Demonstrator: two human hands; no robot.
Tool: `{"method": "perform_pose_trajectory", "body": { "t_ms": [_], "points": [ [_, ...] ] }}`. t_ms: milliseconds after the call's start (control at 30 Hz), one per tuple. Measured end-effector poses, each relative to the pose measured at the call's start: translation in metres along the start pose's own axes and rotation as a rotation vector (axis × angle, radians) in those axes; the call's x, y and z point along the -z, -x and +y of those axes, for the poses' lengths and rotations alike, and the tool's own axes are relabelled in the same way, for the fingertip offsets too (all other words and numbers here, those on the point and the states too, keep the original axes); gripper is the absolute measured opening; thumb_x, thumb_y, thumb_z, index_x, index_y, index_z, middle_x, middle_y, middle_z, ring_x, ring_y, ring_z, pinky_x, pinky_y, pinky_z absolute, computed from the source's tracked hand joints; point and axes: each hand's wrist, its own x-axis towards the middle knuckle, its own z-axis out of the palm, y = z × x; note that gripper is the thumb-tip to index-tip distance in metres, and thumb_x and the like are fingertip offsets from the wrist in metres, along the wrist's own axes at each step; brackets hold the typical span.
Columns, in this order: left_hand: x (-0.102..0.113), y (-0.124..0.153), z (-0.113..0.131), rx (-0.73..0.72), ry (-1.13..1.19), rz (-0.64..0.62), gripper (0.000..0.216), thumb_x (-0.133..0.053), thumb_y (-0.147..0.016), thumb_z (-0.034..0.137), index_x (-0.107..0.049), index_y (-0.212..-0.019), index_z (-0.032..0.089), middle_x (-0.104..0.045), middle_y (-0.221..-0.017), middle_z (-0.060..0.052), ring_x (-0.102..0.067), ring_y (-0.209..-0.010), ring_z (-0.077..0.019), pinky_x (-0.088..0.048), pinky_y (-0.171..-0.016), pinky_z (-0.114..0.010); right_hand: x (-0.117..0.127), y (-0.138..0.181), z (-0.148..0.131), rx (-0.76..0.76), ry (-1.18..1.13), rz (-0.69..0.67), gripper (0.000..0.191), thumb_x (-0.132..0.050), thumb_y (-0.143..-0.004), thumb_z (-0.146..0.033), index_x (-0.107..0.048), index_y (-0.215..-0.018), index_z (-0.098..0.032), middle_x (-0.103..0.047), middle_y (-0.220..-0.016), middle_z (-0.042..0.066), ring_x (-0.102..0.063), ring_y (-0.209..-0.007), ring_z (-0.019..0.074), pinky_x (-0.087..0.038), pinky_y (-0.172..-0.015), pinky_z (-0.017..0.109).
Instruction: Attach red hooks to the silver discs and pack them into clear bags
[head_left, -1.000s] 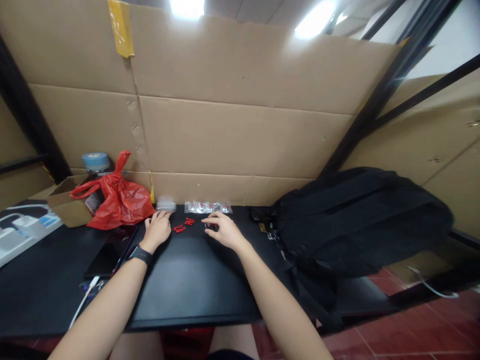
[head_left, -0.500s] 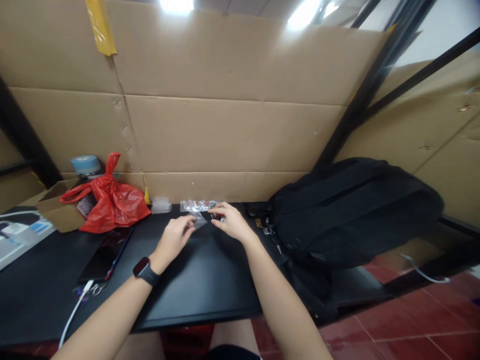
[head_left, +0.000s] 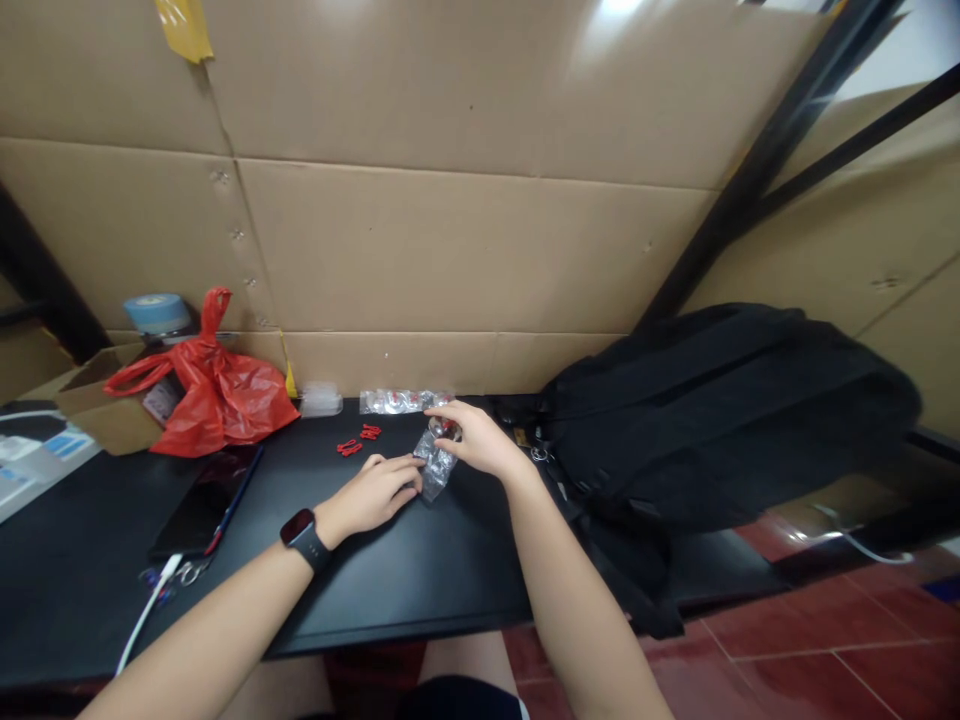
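My right hand [head_left: 480, 440] curls its thumb and fingers round a small shiny round piece [head_left: 444, 428] with red in it; its exact kind is too small to tell. Just below, a crinkled clear plastic bag [head_left: 437, 474] lies on the black table. The fingertips of my left hand [head_left: 379, 492], bent and close together, grip the bag's left edge. Two small red looped cords [head_left: 349, 447] rest on the table beyond my left hand. Behind them, against the cardboard, lies a row of clear packets [head_left: 401, 402] with red bits inside.
Clear plastic cases [head_left: 321, 400] stand at the back. To the left are a red plastic bag [head_left: 225, 395], a cardboard box [head_left: 112, 425], a phone [head_left: 206, 505] with a white cable, and a power strip [head_left: 37, 460]. A black backpack [head_left: 727, 420] fills the right side.
My left hand has moved right and nearer, and the clear bag now lies lower, below my right hand. The red cords have come into sight. The view has tipped slightly down.
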Motion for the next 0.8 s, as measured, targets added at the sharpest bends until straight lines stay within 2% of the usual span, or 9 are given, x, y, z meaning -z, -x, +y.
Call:
{"method": "perform_pose_trajectory", "body": {
  "t_ms": [133, 333, 567, 800],
  "points": [
    [0.002, 0.001, -0.001, 0.006, -0.03, -0.008, 0.026, -0.041, -0.1, 0.03, -0.062, -0.116, 0.03, -0.055, -0.142, -0.006, -0.049, -0.13, -0.0217, -0.037, -0.097, -0.036, 0.003, 0.003, -0.008, 0.031, -0.011, -0.136, 0.045, -0.075, -0.074, -0.021, -0.069, -0.118, -0.024, -0.07, -0.108, 0.006, -0.065, -0.093, 0.0203, -0.048, -0.086, 0.032],
    [-0.001, 0.003, -0.002, 0.073, -0.191, 0.045, 0.036, -0.041, -0.099, 0.042, -0.058, -0.13, 0.035, -0.052, -0.141, -0.008, -0.046, -0.122, -0.0298, -0.036, -0.1, -0.047, -0.003, 0.007, -0.018, -0.084, 0.125, -0.327, 0.041, -0.08, -0.068, -0.028, -0.072, -0.108, -0.024, -0.071, -0.089, 0.003, -0.066, -0.075, 0.0181, -0.045, -0.069, 0.024],
    [0.0, 0.004, -0.002, 0.081, -0.211, 0.086, 0.037, -0.043, -0.098, 0.047, -0.063, -0.127, 0.036, -0.054, -0.123, -0.01, -0.041, -0.122, -0.0315, -0.035, -0.102, -0.049, -0.019, 0.006, -0.019, -0.161, 0.291, -0.324, 0.033, -0.079, -0.069, -0.03, -0.071, -0.101, -0.024, -0.07, -0.089, 0.005, -0.066, -0.078, 0.0204, -0.042, -0.066, 0.025],
    [0.007, 0.01, -0.004, 0.063, -0.195, 0.033, 0.036, -0.049, -0.096, 0.045, -0.061, -0.13, 0.041, -0.053, -0.136, -0.007, -0.039, -0.128, -0.0346, -0.035, -0.103, -0.053, -0.022, 0.005, -0.02, -0.199, 0.309, -0.356, 0.029, -0.081, -0.065, -0.031, -0.07, -0.09, -0.023, -0.068, -0.084, 0.004, -0.064, -0.075, 0.0199, -0.041, -0.064, 0.026]
  ]
}}
